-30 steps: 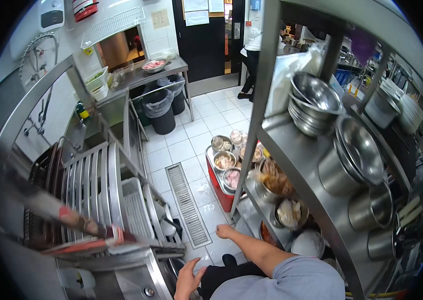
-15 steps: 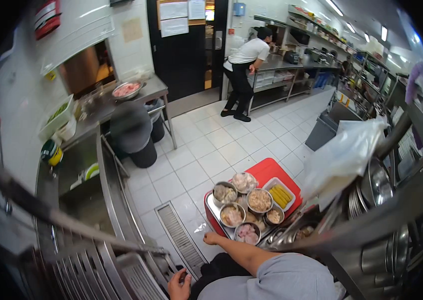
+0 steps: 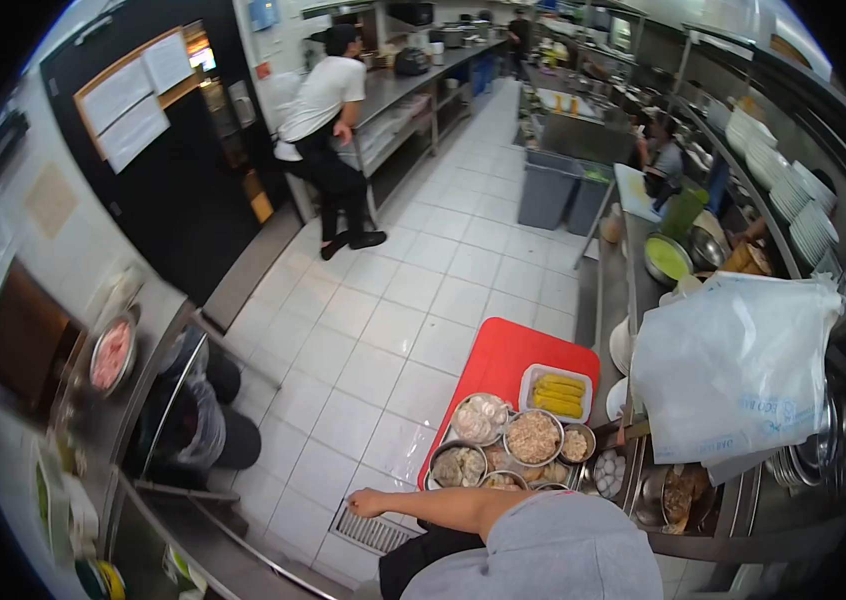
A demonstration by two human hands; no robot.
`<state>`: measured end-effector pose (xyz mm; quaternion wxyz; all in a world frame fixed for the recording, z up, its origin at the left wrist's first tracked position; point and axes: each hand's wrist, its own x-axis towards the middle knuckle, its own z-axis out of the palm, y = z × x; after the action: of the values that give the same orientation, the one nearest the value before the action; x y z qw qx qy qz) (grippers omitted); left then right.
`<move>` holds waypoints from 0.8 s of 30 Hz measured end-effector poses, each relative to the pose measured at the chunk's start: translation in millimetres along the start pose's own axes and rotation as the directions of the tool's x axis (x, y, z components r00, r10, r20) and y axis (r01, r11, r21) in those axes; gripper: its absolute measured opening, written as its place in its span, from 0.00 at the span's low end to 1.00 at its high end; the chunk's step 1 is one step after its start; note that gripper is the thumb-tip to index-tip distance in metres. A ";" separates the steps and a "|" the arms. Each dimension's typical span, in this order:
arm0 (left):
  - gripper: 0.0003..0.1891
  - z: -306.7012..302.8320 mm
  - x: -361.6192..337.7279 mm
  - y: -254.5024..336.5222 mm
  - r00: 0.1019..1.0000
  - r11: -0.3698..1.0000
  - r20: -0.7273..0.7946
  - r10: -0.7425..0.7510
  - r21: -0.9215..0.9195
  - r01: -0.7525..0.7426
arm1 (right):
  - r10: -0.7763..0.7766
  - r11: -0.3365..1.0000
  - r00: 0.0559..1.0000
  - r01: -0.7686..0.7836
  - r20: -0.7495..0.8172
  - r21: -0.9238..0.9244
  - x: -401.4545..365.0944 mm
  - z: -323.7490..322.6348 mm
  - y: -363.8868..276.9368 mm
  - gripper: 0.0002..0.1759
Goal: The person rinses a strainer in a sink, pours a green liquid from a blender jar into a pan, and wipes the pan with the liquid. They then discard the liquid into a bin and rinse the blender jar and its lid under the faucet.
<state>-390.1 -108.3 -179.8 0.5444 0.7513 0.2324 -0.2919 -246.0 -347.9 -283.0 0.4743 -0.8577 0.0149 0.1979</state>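
Note:
My right hand (image 3: 368,502) is held out over the floor drain grate (image 3: 373,530), fingers curled in a loose fist with nothing visible in it. My left hand is out of view. Beyond my right forearm is a red surface (image 3: 503,350) crowded with metal bowls of food. Among them are a bowl of shredded, pale-brown food (image 3: 533,438), a bowl of whitish pieces (image 3: 481,417) and a smaller bowl (image 3: 577,442). Yellow finger-shaped pieces (image 3: 558,393) lie in a white container. My arm hides part of the nearest bowls.
A co-worker in a white shirt (image 3: 328,105) leans at the steel counter (image 3: 413,75). Grey bins (image 3: 546,190) stand farther along. A plastic bag (image 3: 733,365) hangs at right beside shelves of plates. Black bins (image 3: 233,440) and a bowl of pink meat (image 3: 113,355) are at left.
The view has swung right, so the sink slides toward the lower left. My right hand appears farther left in view, and my left hand has left the frame.

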 end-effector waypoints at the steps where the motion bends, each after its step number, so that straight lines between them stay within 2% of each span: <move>1: 0.13 1.7 24.2 21.7 1.000 1.000 0.008 0.004 0.006 -0.004 | -0.004 0.998 1.000 0.005 -0.017 0.056 12.2 -18.1 -5.2 0.17; 3: 0.13 6.7 73.0 64.1 0.999 1.000 0.031 0.018 0.022 -0.018 | -0.020 0.986 0.998 0.029 -0.059 0.162 34.7 -56.3 -17.6 0.16; 6: 0.13 21.6 152.2 131.1 0.995 0.996 0.092 0.048 0.067 -0.054 | 0.073 0.987 0.992 -0.057 -0.106 0.153 57.0 -120.7 -18.6 0.14; 7: 0.13 27.8 178.2 153.2 0.992 0.994 0.115 0.059 0.088 -0.069 | 0.088 0.984 0.985 -0.063 -0.149 0.165 67.5 -133.8 -5.1 0.15; 9: 0.13 39.3 228.1 199.6 0.983 0.987 0.163 0.083 0.124 -0.103 | 0.196 0.978 0.962 -0.177 -0.193 0.109 93.5 -151.5 36.3 0.16; 11: 0.13 49.3 277.1 248.8 0.968 0.974 0.226 0.110 0.169 -0.150 | 0.233 0.972 0.959 -0.229 -0.164 0.042 121.9 -165.3 93.5 0.16; 15: 0.13 97.4 362.6 354.3 0.919 0.938 0.359 0.164 0.231 -0.258 | 0.561 0.822 0.786 -0.565 -0.259 0.063 109.4 -212.5 127.1 0.18; 19: 0.13 174.1 418.5 453.5 0.823 0.878 0.533 0.194 0.280 -0.388 | 0.701 0.710 0.640 -0.664 -0.314 0.233 77.8 -228.5 152.5 0.19; 23: 0.14 275.7 438.1 527.4 0.699 0.822 0.695 0.169 0.292 -0.489 | 0.811 0.585 0.492 -0.684 -0.316 0.435 36.3 -232.8 163.1 0.19; 24: 0.14 301.1 439.7 540.8 0.669 0.811 0.726 0.159 0.291 -0.508 | 0.849 0.529 0.430 -0.694 -0.308 0.488 28.8 -233.9 165.7 0.19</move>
<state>232.1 -543.5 -186.3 0.4361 0.7328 -0.2042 -0.4807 -178.8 -626.0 -316.6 0.4242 -0.6913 0.5642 0.1544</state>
